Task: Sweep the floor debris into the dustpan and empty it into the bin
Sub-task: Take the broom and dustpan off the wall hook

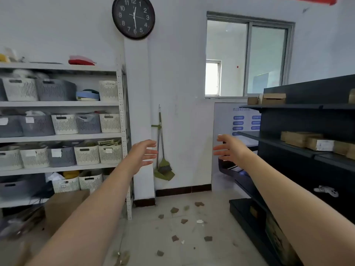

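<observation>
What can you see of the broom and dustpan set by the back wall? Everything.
The broom and dustpan set stands upright against the white wall, just right of the pillar. Two thin metal-looking handles rise side by side, joined partway up by a green clip. The olive-green bristle head sits in or against the matching green, plastic-looking dustpan at the bottom. Whether it hangs or rests on the floor is unclear. The left hand is open beside the handles; contact cannot be confirmed.

light: we see a bright, even room, daylight from the window [247,56] | shadows: soft, faint | glare: window panes washed out | blur: we find the lower left corner smeared | distortion: shelf edges bow near the frame sides
</observation>
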